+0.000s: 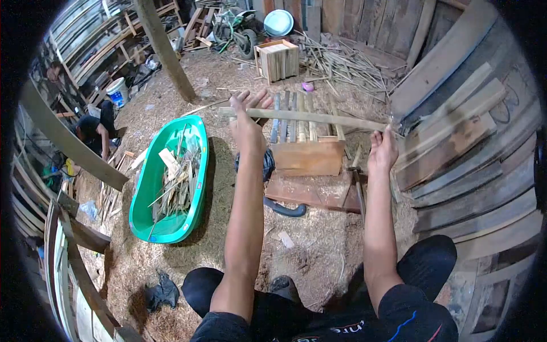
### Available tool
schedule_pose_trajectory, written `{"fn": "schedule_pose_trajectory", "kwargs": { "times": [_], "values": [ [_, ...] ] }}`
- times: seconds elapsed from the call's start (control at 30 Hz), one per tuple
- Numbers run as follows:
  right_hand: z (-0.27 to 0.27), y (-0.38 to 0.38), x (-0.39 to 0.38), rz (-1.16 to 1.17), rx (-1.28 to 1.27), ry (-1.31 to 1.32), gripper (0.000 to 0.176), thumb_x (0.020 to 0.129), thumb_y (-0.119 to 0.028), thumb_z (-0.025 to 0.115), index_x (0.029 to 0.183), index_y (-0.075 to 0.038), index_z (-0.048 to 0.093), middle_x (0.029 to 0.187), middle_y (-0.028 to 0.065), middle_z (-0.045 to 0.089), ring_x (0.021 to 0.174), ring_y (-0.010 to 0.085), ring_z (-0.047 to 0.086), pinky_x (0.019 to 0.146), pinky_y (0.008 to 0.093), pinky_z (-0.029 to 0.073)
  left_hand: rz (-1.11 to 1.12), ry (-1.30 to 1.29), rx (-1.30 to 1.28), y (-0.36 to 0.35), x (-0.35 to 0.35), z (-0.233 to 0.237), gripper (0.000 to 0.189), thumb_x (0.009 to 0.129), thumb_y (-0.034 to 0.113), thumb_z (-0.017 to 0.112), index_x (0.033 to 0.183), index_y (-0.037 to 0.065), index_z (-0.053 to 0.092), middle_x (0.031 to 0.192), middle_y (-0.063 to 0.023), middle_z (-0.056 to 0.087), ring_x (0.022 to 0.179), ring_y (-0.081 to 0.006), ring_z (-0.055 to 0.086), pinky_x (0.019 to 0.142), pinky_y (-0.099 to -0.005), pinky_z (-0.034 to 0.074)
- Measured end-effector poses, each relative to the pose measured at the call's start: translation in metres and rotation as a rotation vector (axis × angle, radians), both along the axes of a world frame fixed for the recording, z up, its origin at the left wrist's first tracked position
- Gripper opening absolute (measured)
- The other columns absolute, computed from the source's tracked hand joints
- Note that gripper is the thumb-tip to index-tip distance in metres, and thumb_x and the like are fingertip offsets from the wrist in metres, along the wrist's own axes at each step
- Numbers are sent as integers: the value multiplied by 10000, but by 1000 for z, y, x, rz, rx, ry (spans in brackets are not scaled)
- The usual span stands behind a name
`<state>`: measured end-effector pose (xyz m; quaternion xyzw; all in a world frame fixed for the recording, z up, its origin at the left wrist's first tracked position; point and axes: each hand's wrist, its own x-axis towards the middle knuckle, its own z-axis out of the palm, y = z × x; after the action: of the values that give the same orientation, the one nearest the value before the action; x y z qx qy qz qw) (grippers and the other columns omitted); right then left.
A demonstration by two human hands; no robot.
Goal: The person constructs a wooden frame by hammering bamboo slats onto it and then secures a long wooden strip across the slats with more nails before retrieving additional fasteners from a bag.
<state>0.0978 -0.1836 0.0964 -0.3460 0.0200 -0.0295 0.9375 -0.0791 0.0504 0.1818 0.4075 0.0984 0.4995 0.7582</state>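
Observation:
A long, thin wooden strip (319, 117) is held up in the air across both of my hands. My left hand (249, 122) has it near its left end, between the thumb and loosely stretched fingers. At the strip's right end, my right hand (383, 151) pinches it with thumb and fingertips. Below and behind the strip stand several upright slats (293, 117) beside a flat wooden board (307, 158). What looks like a hammer (358, 185) leans near the board's right side, close to my right forearm. A reddish plank (313, 192) lies in front.
A green plastic tub (199, 196) full of wood scraps stands at left. Planks (456, 137) are stacked at right. Behind are a small wooden crate (279, 60), a pile of sticks (347, 68) and a motorbike (236, 31). Another person (97, 128) crouches far left, beyond posts.

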Motion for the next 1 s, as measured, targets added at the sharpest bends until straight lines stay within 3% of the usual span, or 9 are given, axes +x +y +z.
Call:
{"fn": "schedule_pose_trajectory", "kwargs": {
  "times": [0.03, 0.13, 0.27, 0.43, 0.53, 0.63, 0.77, 0.87, 1.0],
  "values": [
    [3, 1, 0, -10, 49, -5, 257, 895, -201, 755, 1022, -16, 629, 951, 59, 658, 799, 168, 648, 726, 295, 571, -56, 4, 37, -2, 3, -8, 664, 1035, 574, 267, 1379, 18, 384, 1245, -273, 604, 1029, -343, 663, 867, -436, 552],
    [21, 9, -18, 56, 102, -70, 209, 931, -161, 701, 1072, -19, 642, 973, 57, 674, 856, 168, 670, 770, 287, 567, -188, -92, 130, -17, 14, -21, 660, 1036, 574, 243, 1398, 39, 379, 1322, -278, 552, 1116, -345, 618, 941, -448, 507],
    [39, 24, -41, 200, 72, -185, 168, 962, -133, 651, 1101, -38, 643, 988, 42, 678, 881, 149, 671, 780, 282, 563, -376, -53, 320, -51, 22, -19, 600, 1049, 516, 291, 1465, 87, 342, 1351, -216, 537, 1234, -282, 532, 979, -426, 462],
    [62, 16, -45, 165, 88, -192, 121, 960, -138, 658, 1026, -38, 646, 917, 50, 669, 814, 150, 668, 721, 282, 561, -409, 0, 474, -69, 19, -10, 530, 1057, 349, 386, 1461, 10, 333, 1350, -191, 535, 1248, -262, 523, 975, -400, 474],
    [69, 9, -42, 157, 77, -231, 116, 968, -143, 647, 1025, -41, 641, 905, 43, 666, 804, 145, 665, 706, 276, 549, -381, 21, 527, -75, 17, -8, 510, 1060, 352, 384, 1430, 1, 395, 1328, -195, 539, 1192, -263, 556, 959, -408, 490],
    [69, 2, -33, 118, 75, -260, 116, 972, -141, 640, 1026, -38, 637, 900, 43, 664, 794, 143, 661, 690, 272, 537, -395, -126, 317, -71, 19, -13, 431, 1046, 292, 472, 1330, -27, 526, 1218, -177, 606, 1033, -233, 630, 885, -391, 535],
    [68, -12, -23, 31, 49, -214, 108, 969, -128, 643, 1010, -28, 641, 890, 43, 660, 781, 141, 654, 678, 262, 526, -321, 70, 359, -58, 18, -23, 291, 962, 126, 645, 1182, -65, 649, 962, -96, 691, 783, -161, 667, 744, -310, 570],
    [66, -18, -21, 13, -72, -278, 105, 964, -127, 648, 979, -24, 663, 873, 47, 663, 773, 136, 647, 673, 254, 520, -352, 179, 287, -74, 20, -26, 311, 958, 113, 644, 1205, -76, 638, 944, -94, 696, 783, -161, 673, 741, -291, 570],
    [44, -7, -30, 148, -428, -317, 164, 973, -150, 638, 1041, -3, 659, 876, 46, 664, 784, 140, 655, 664, 242, 528, -474, 361, 223, -109, 44, -60, 205, 910, 111, 710, 1070, -15, 733, 903, -74, 728, 807, -116, 676, 726, -246, 561]
  ]
}}
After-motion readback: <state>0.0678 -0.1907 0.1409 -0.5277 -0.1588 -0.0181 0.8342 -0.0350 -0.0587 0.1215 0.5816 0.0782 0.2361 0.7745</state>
